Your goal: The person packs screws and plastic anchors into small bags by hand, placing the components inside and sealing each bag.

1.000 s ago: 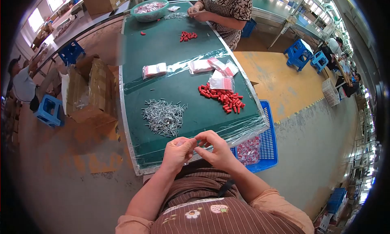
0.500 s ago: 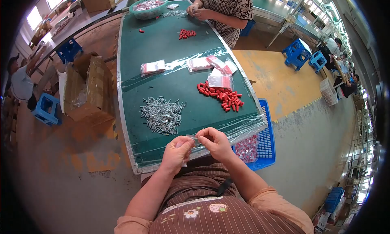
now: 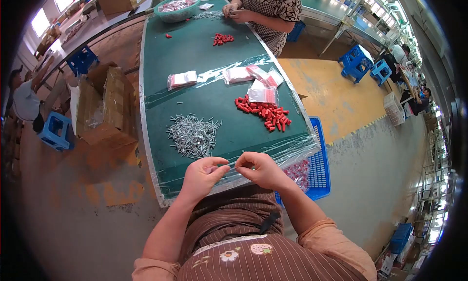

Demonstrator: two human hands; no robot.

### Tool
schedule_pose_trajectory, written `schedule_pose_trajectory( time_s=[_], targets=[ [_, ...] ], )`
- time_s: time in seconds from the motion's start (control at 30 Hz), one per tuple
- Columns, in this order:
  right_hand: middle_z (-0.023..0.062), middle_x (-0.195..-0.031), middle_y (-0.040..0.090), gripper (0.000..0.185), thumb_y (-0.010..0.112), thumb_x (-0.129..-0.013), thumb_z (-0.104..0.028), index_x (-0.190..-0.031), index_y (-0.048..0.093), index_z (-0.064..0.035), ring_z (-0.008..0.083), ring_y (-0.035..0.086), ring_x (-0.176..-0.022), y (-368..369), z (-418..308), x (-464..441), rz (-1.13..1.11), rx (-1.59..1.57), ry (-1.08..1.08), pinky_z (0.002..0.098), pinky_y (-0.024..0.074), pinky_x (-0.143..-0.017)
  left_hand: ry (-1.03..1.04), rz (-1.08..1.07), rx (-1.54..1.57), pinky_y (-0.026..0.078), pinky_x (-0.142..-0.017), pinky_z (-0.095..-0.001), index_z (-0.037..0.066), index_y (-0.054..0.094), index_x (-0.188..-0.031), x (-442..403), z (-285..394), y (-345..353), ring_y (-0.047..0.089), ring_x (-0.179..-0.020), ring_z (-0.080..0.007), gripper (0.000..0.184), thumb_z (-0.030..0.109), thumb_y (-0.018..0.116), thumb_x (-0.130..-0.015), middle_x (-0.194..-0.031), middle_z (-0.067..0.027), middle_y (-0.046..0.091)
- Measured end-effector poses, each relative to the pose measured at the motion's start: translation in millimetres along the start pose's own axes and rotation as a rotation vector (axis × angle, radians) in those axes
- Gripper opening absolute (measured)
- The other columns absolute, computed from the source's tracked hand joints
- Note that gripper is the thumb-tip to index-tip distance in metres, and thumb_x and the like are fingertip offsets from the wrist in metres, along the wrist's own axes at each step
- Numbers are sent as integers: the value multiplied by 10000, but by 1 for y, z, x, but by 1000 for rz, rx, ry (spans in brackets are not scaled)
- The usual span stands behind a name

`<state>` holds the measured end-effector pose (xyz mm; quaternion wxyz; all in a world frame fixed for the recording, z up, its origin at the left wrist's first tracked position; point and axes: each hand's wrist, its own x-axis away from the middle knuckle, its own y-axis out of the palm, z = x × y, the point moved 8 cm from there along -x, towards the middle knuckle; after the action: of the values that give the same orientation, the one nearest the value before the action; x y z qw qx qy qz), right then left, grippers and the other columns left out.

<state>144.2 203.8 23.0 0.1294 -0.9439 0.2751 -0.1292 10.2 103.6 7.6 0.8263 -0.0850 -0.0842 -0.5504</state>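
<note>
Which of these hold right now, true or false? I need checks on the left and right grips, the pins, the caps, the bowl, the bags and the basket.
1. The left grip is nearer the metal pins than the right grip is. True.
2. The bowl sits at the near end of the table. False: it sits at the far end.
3. The main pile of red caps lies right of the metal pins. True.
4. The basket stands on the table. False: it is beside the table, lower down, on the right.
5. Bags overlap the far side of the red caps. True.
</note>
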Motion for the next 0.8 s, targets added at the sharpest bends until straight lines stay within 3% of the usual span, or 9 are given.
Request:
schedule_pose_trajectory(
  time_s=[0.07, 0.17, 0.33, 0.43, 0.53, 0.67, 0.8],
  targets=[
    [46, -810, 662, 131, 663, -904, -87, -967, 646, 26, 84, 586, -752, 2, -5, -2, -33, 7, -4, 263, 496, -690, 88, -25, -193, 477, -659, -276, 6, 736, -921, -3, 12, 3, 578, -706, -103, 148, 134, 735, -846, -784, -27, 665],
    [17, -811, 654, 122, 669, -909, -87, -954, 648, 24, 67, 575, -752, 2, -4, -5, -34, -34, -12, 248, 489, -686, 36, -53, -259, 468, -639, -266, 5, 737, -921, -5, 5, 4, 574, -695, -94, 149, 130, 733, -840, -779, -37, 666],
    [42, -821, 648, 137, 677, -901, -94, -953, 637, 26, 94, 599, -758, 8, 5, -7, -73, -45, 10, 263, 497, -692, -38, -42, -94, 428, -583, -234, 2, 738, -915, -4, -22, 6, 515, -650, -54, 132, 111, 730, -841, -739, 3, 631],
    [76, -837, 633, 152, 694, -885, -105, -951, 630, 16, 144, 634, -770, -11, -23, -3, 341, 355, -343, 280, 509, -699, -150, 17, 34, 382, -542, -203, 0, 732, -876, -4, -31, 3, 462, -617, -24, 98, 93, 733, -846, -706, 50, 589],
    [136, -857, 626, 182, 703, -854, -154, -937, 634, -8, 304, 627, -781, -14, -31, 6, 394, 289, -273, 374, 511, -713, -172, 74, 99, 340, -516, -178, 6, 717, -820, -4, -36, 2, 423, -601, -1, 84, 81, 737, -851, -688, 88, 548],
    [142, -856, 639, 172, 680, -870, -171, -917, 634, -12, 292, 634, -779, 15, -10, 2, 189, 125, -98, 379, 503, -702, -144, 113, 86, 369, -558, -198, -1, 692, -803, 0, -37, 6, 460, -633, -24, 74, 47, 733, -840, -683, 70, 555],
    [154, -817, 636, 154, 660, -876, -153, -900, 632, -4, 300, 634, -755, 22, -1, 1, 157, 116, -41, 380, 497, -682, 177, 171, -274, 417, -581, -244, -7, 682, -820, 8, -12, 7, 487, -642, -56, 82, 56, 734, -819, -684, 9, 571]
  ],
)
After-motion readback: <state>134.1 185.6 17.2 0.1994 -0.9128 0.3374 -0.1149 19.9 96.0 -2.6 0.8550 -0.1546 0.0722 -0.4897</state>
